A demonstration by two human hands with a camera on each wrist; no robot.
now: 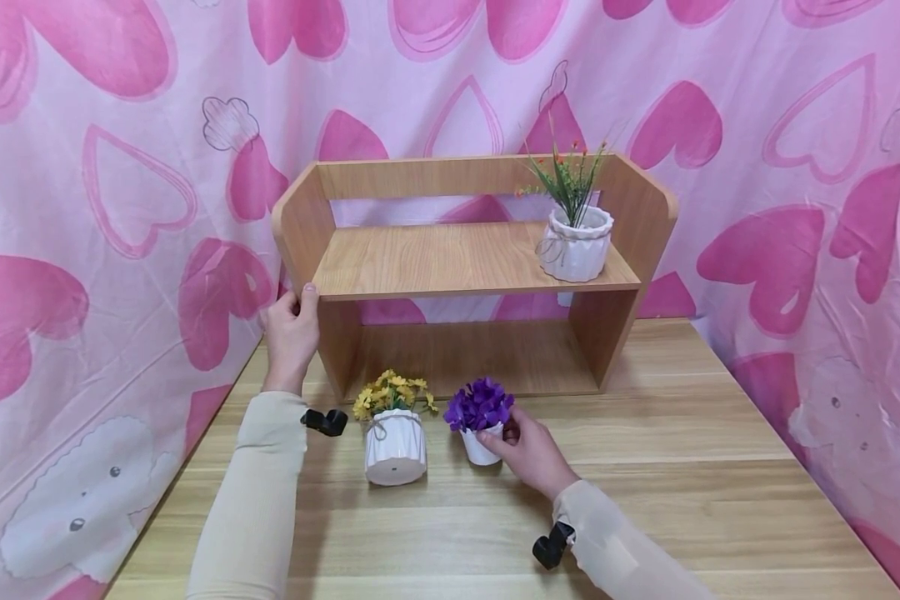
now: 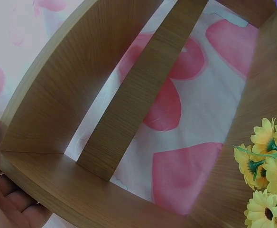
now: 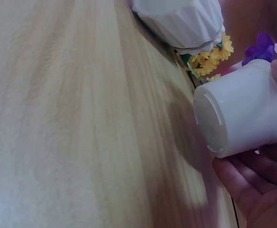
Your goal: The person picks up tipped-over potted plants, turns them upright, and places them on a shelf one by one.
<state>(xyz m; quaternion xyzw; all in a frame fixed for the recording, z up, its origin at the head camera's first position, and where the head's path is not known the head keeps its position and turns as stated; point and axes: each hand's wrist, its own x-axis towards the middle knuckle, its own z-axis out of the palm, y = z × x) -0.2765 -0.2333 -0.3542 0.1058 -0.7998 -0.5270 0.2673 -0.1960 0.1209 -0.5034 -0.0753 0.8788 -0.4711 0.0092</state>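
r hand [image 1: 532,454] has its grip closed round the purple-flower pot [image 1: 480,450]; l hand [image 1: 291,342] clasps the shelf unit [image 1: 420,258] by its left edge.
purple-flower pot's right inside the r grip, in front of the shelf unit, prob a bit off the surface [image 1: 450,533]. yellow-flower pot [image 1: 396,442] is nearby, unheld. red-flower pot [image 1: 576,250] is up on the shelf unit, r end. abt 1/3 done i'd guess; purple & yellow left.

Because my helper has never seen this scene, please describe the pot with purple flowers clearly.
In front of the middle of the shelf, the right hand holds a small white pot. Its purple flowers set it apart from the yellow flowers at left and the grassy plant on the shelf.
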